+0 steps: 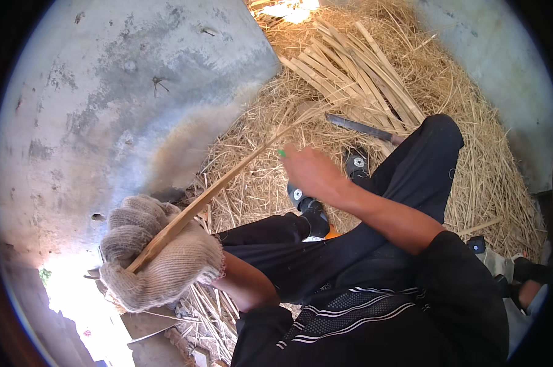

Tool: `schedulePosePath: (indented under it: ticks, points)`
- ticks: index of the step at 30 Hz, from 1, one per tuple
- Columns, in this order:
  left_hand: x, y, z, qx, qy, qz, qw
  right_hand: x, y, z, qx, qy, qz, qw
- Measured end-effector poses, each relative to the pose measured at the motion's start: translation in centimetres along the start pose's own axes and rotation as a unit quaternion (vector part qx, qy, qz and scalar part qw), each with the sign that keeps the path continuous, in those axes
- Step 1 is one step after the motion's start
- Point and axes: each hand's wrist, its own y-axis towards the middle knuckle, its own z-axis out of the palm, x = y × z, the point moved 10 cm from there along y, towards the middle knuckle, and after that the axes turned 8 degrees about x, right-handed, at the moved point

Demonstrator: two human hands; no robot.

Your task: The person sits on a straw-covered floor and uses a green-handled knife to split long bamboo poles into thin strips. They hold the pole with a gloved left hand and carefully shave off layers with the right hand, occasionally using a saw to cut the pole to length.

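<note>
My left hand (160, 251), in a thick knitted work glove, is closed around the lower end of a long pale split-bamboo strip (209, 192). The strip slants up and away to the right, and its thin far end blends into the shavings. Bare and curled, my right hand (310, 171) is close beside the strip's far part. A small bright green bit (282, 153) shows at its fingers; the rest of what it grips is hidden. Just beyond lies a long dark-bladed knife (362, 126) with a brown handle, partly against my raised knee.
Pale shavings (484, 165) cover the ground thickly. A stack of split strips (362, 73) lies at the far right. A stained concrete wall (136, 73) stands on the left, another (490, 55) on the right. At the right edge, part of another person (527, 293) shows.
</note>
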Motion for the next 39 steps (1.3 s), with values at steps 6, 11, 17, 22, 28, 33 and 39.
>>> schedulePosePath:
  ticks: [6,11,17,22,28,33,39]
  points:
    - [-0.3,0.3,1.3,0.050,-0.015,0.006,0.999,-5.0,2.2,4.5,0.036,0.005,0.045,0.998]
    - [1.4,-0.3,-0.5,0.028,-0.043,-0.088,0.995,-14.1,2.6,6.8,0.070,-0.091,0.167,0.979]
    - [-0.4,-0.2,2.0,0.095,-0.084,-0.038,0.991,-16.3,3.9,7.5,0.038,-0.057,0.201,0.977]
    - [0.3,-0.4,3.1,0.146,-0.156,-0.038,0.976,-20.5,6.0,14.4,0.156,0.376,0.272,0.872]
    - [1.2,0.3,2.8,0.348,-0.218,-0.037,0.911,-1.8,2.5,3.4,0.248,0.457,0.122,0.845]
    - [2.1,0.9,-0.9,0.296,-0.155,-0.028,0.942,13.2,-5.3,-7.6,0.104,0.160,-0.126,0.974]
    - [0.5,-0.5,-0.9,0.418,-0.094,0.077,0.900,16.3,-7.8,-9.8,0.058,0.142,-0.158,0.975]
